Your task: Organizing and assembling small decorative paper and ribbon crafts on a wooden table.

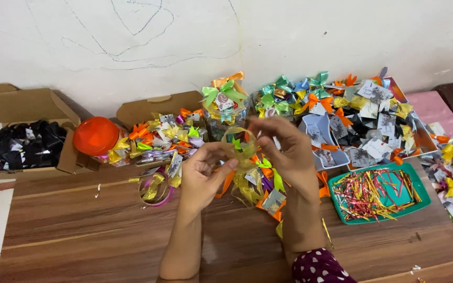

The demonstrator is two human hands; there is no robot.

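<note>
head view: both hands raised above the wooden table (pixel 106 230), close together. left hand (pixel 201 175) and right hand (pixel 284 152) each pinch a sheer yellow-gold ribbon (pixel 241 149), looped between the fingertips and trailing down to the pile below. behind the hands, a clear jar (pixel 225 112) topped with a green bow. left of it, an orange lid (pixel 96 136) and a cardboard box (pixel 19 141) of black items. right, a green tray (pixel 412 181) of metallic twist ties. heaps of coloured bows (pixel 289 94) along the wall.
</note>
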